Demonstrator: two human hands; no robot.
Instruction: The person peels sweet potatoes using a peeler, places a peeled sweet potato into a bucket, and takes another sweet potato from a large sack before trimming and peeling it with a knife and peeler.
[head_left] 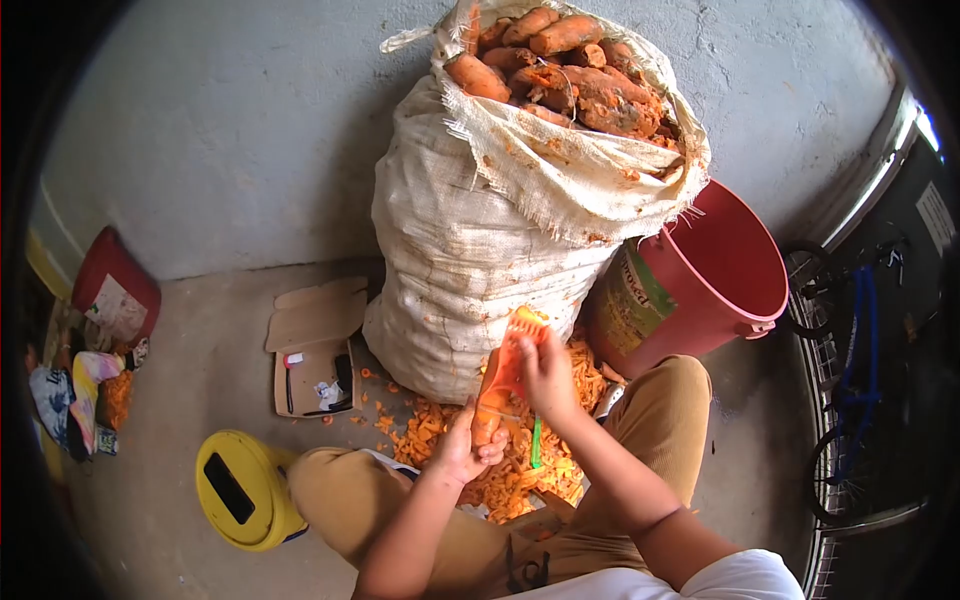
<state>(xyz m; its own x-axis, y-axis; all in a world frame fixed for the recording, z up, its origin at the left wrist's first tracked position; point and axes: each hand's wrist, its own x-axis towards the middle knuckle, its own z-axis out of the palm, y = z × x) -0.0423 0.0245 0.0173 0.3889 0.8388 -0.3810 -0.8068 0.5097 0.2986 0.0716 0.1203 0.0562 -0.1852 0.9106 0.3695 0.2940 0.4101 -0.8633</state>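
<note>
Nearest, the seated person's tan trousers [370,500] frame a loose heap of orange peelings [515,485] on the floor [225,360]; a slim green strip [536,443], perhaps a handle, rests on it. Above this heap, the left hand [462,450] is curled firmly round the lower end of a carrot [489,413], held tilted in the air. The right hand [550,375] is closed on an orange-red plastic peeler [510,365], laid along the carrot's upper part; the blade contact is too small to tell. For clean strokes, I would keep the left fingertips low and behind the blade, press lightly and turn the carrot between passes.

Left of the knees, a yellow bucket [270,462] carries a black phone [229,488] near its lid's left edge. Beyond it, an open cardboard box [320,312] has a white crumpled scrap [327,394] toward its near right corner. The bulky woven sack [450,250], heaped with carrots [565,35] at its mouth, stands just past the hands and probably limits forward reach. A red bucket [640,325] leans behind its right side; farther right is a blue-framed bicycle [868,350].
</note>
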